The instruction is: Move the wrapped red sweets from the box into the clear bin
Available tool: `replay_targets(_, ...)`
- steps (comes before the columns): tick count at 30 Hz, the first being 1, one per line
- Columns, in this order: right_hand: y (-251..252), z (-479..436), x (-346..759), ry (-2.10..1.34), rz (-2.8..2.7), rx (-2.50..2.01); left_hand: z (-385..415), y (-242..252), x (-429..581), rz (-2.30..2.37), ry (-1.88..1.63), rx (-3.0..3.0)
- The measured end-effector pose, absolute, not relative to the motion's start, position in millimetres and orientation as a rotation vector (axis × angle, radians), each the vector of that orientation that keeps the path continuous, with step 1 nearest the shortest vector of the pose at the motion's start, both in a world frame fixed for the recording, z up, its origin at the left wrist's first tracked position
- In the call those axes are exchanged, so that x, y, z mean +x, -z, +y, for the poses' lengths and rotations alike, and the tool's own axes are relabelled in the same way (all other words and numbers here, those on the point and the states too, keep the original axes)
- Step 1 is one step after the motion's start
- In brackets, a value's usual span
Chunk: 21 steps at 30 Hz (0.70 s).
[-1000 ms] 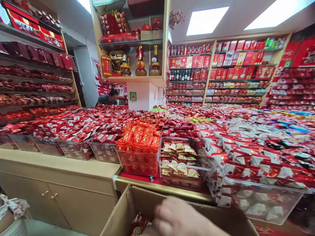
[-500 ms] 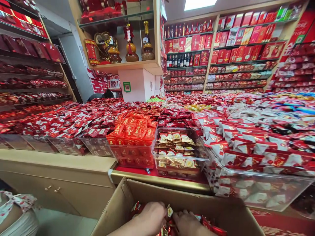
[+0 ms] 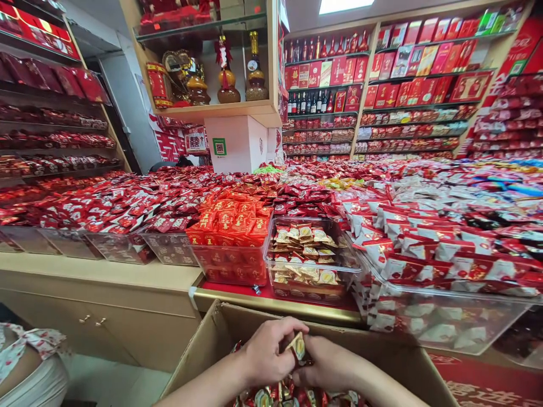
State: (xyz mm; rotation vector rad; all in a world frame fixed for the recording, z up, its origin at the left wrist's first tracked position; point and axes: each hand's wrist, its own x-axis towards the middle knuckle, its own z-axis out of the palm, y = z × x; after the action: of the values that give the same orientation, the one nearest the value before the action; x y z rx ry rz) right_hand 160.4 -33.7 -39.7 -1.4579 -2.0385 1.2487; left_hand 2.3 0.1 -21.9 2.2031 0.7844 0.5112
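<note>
Both my hands are together just above a cardboard box (image 3: 190, 356) of wrapped candies (image 3: 263, 395). My left hand (image 3: 269, 347) is closed, its thumb and fingers curled round a small gold-wrapped candy (image 3: 298, 345) whose pale printed face shows. Pressed against the same candy from the other side, my right hand (image 3: 328, 362) has its fingers bent inward, partly hidden. More candies may sit inside the two hands, but I cannot make them out. Below lie loose candies in red and gold wrappers.
Beyond the box, a clear bin (image 3: 316, 268) of gold-wrapped candies stands between a bin of orange-red packets (image 3: 233, 260) and a large bin of red-and-white packets (image 3: 449, 305). A gold counter edge (image 3: 275, 305) runs behind the box. A person's patterned sleeve (image 3: 38, 342) is at lower left.
My hands have risen from among the candies in the box and come closer together, with a gold-wrapped candy now up between them. The view has shifted slightly.
</note>
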Motion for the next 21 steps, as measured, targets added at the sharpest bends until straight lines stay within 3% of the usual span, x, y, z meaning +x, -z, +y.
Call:
replay_targets(4, 15.5, -36.9, 169.8, -1.339, -1.834, -1.163, 3.6, 11.6, -3.4, 0.804, -0.761, 1.816)
replay_targets(8, 9.1, -37.7, 177.4, -1.397, -1.637, -1.179, 3.5, 8.3, -7.2, 0.687, -0.707, 1.529)
replay_targets(21, 16.6, -38.7, 165.7, -1.373, -1.562, -1.095, -4.9, 8.9, -1.2, 0.785, -0.686, 1.509)
